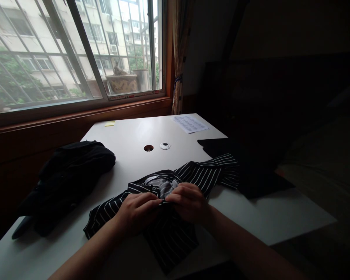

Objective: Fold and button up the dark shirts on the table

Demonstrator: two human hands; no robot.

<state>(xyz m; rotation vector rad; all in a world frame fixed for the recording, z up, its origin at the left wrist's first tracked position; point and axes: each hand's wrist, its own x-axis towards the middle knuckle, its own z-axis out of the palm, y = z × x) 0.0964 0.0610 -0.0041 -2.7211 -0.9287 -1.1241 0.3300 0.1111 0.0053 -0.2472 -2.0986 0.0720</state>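
Observation:
A black shirt with thin white stripes (204, 175) lies spread on the white table (134, 155) in front of me. My left hand (137, 212) and my right hand (188, 202) meet at the shirt's front, just below its grey-lined collar (163, 182). Both hands have their fingers curled and pinched on the striped cloth, fingertips almost touching each other. What exactly sits between the fingertips is too small to make out.
A heap of black clothing (70, 175) lies on the table's left side. Another dark garment (245, 163) hangs over the right edge. A printed sheet (189, 123), a yellow note (110, 123), a cable hole (148, 148) and its cap (165, 146) sit further back. A barred window (76, 50) is behind.

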